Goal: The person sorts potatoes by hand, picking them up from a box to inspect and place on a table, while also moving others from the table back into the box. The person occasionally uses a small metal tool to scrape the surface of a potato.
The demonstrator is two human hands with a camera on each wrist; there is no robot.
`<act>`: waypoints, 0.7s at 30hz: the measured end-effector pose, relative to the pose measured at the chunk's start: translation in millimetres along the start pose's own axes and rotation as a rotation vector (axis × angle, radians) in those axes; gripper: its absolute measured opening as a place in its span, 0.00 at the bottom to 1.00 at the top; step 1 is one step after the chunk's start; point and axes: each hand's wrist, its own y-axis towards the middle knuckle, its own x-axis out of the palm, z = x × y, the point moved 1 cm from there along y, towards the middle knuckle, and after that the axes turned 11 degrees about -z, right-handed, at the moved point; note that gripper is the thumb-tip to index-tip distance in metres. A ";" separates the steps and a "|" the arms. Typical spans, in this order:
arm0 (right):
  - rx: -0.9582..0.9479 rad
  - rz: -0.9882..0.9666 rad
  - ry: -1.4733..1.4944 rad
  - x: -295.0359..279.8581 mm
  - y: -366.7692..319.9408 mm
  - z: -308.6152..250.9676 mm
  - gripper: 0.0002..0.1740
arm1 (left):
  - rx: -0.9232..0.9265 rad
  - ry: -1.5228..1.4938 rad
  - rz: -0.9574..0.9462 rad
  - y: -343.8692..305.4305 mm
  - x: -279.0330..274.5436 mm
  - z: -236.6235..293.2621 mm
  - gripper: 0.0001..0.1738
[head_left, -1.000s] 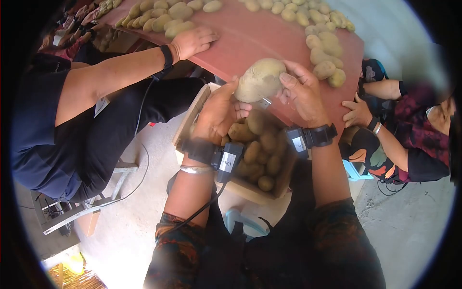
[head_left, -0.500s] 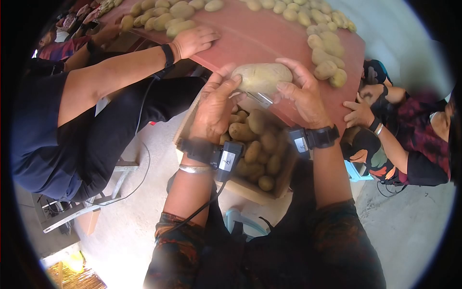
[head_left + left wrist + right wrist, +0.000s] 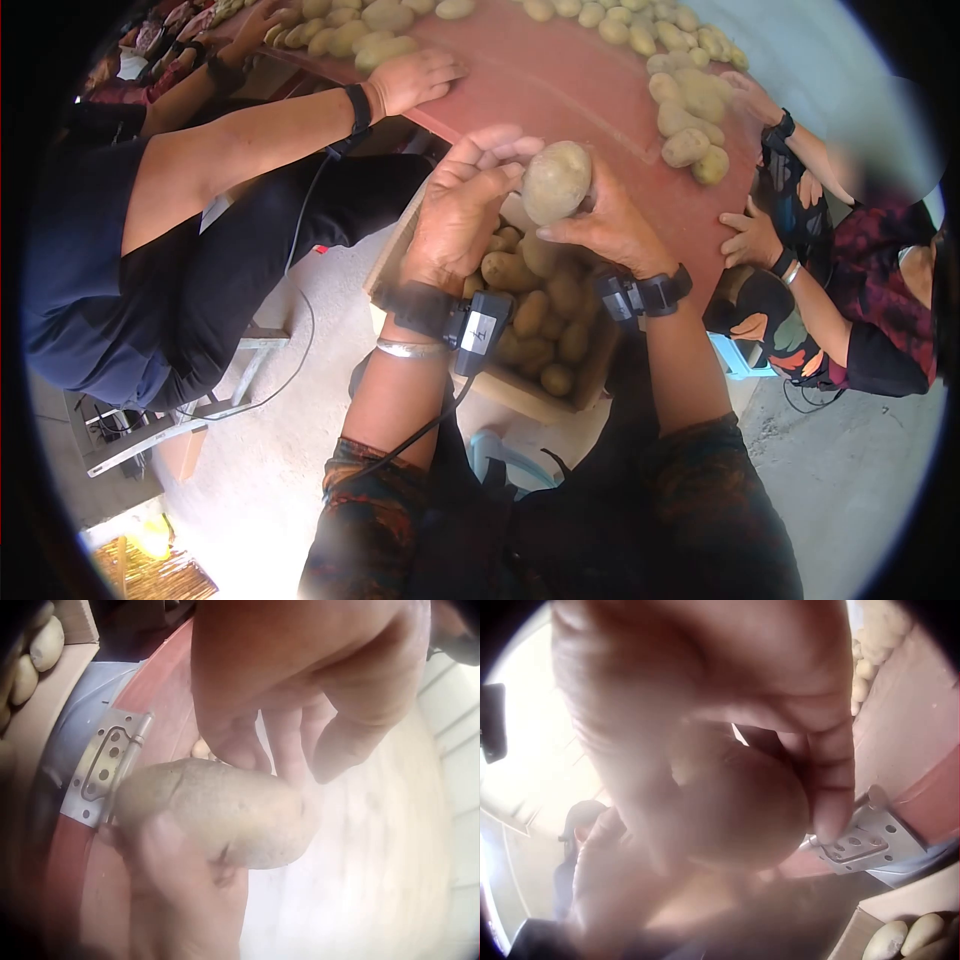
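My right hand [image 3: 612,222] holds a large pale potato [image 3: 557,182] over the table edge, thumb on the near side and fingers round the far side. To its left my left hand [image 3: 455,210] has its fingers loosely extended, with the fingertips right at the potato. In the left wrist view the potato [image 3: 217,810] lies lengthwise in the right hand [image 3: 187,885], below the left hand's fingers [image 3: 337,746]. In the right wrist view the potato [image 3: 742,802] is blurred and partly covered by the right hand's fingers.
Below the hands stands a cardboard box [image 3: 530,402] of potatoes. The red table [image 3: 560,75] bears potato heaps at its far left and along its right side; a metal hinge [image 3: 105,769] sits at its edge. Other people's arms reach in at left [image 3: 250,135] and right [image 3: 815,310].
The potato has turned from lying crosswise between both hands to end-on in the right hand. The left hand's fingers have loosened from it. At right, another person's hand has reached the potatoes.
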 end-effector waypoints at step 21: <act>0.401 -0.623 -0.930 39.7 -15.2 12.2 0.30 | -0.011 -0.016 0.382 -25.1 -69.5 58.1 0.17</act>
